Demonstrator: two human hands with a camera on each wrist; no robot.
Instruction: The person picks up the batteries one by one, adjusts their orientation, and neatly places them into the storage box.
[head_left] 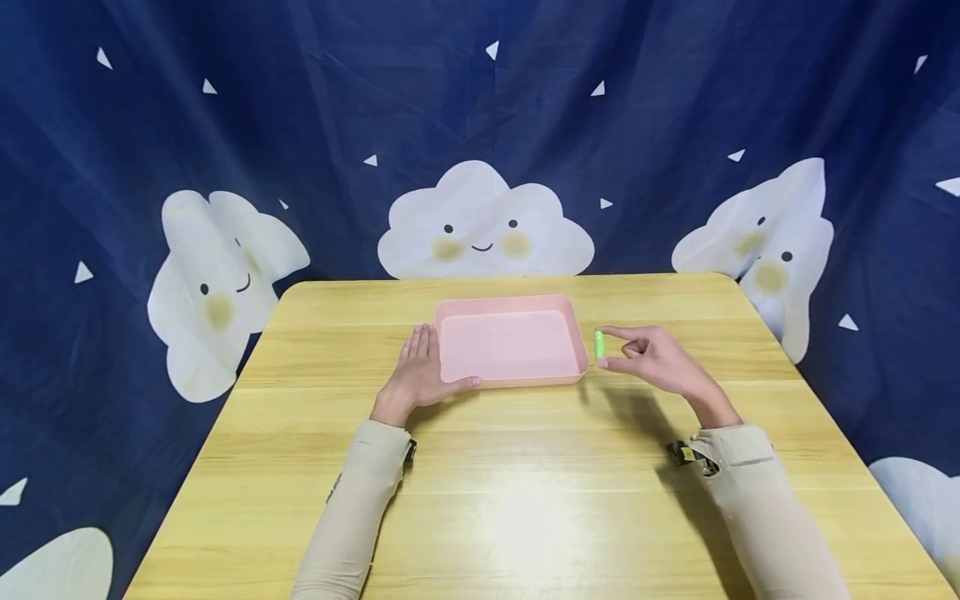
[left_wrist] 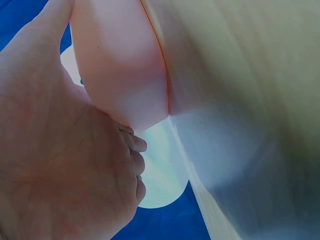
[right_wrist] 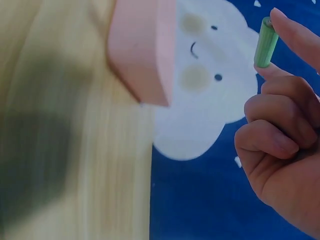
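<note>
A small green battery-shaped cylinder point(head_left: 599, 345) stands out just right of the pink tray point(head_left: 517, 385). My right hand point(head_left: 660, 358) pinches it by its two ends between thumb and index finger, the other fingers curled in. In the right wrist view the green cylinder point(right_wrist: 266, 43) is held above table level, apart from the tray. My left hand point(head_left: 422, 371) lies against the tray's left side, fingers straight along the wall and thumb along the front edge. Seen from the left wrist, the palm point(left_wrist: 65, 150) is beside the tray's outer wall point(left_wrist: 120, 65). No object shows inside the tray.
The wooden table point(head_left: 480, 467) extends in front of the tray and to both sides. Behind it hangs a dark blue curtain point(head_left: 480, 100) with smiling white clouds. A dark wrist-worn device point(head_left: 682, 452) sits at the right cuff.
</note>
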